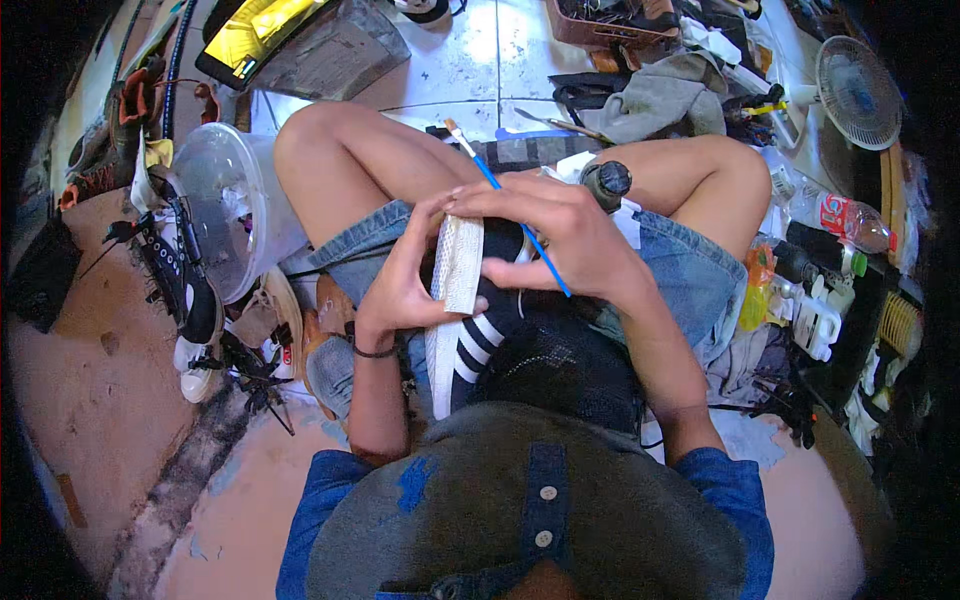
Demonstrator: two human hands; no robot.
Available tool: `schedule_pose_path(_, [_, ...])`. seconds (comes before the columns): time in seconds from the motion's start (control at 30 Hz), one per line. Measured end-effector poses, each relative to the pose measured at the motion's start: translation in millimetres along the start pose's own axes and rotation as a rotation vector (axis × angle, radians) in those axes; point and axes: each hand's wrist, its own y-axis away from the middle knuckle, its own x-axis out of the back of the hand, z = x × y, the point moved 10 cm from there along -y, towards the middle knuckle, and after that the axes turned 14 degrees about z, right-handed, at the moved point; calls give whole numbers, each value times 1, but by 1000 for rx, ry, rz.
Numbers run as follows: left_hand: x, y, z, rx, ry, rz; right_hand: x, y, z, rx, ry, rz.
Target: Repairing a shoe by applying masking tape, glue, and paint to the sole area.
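Observation:
A black shoe [505,345] with white stripes and a white sole edge lies in my lap, toward my body. A pale textured strip [460,265] stands out over it. My left hand [400,280] grips this strip and shoe, thumb across the lower end and fingers at the top. My right hand [560,235] has its fingers curled over the strip's top and its thumb near its right side, while a blue paintbrush [545,258] with pale bristles rests in that hand, slanting between the fingers. A dark bottle [606,186] stands just right of the right hand.
A clear tub [210,220] and several shoes [180,290] are at left. Ahead lie a screen device [240,45], a crate [610,30] and gray cloth [660,100]. A fan [855,90], plastic bottles [855,225] and white containers [815,330] crowd the right.

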Motion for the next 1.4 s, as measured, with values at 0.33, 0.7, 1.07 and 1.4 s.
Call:
schedule_pose_path(0.33, [0, -1, -3, 30, 0, 14, 17, -1, 24, -166, -19, 303])
schedule_pose_path(0.7, [2, 1, -11, 51, 7, 34, 18, 4, 37, -325, 51, 360])
schedule_pose_path(1.07, [1, 6, -13, 30, 132, 13, 18, 17, 67, -431, -123, 517])
schedule_pose_path(1.4, [0, 7, -8, 23, 134, 63, 19, 12, 58, -406, -106, 512])
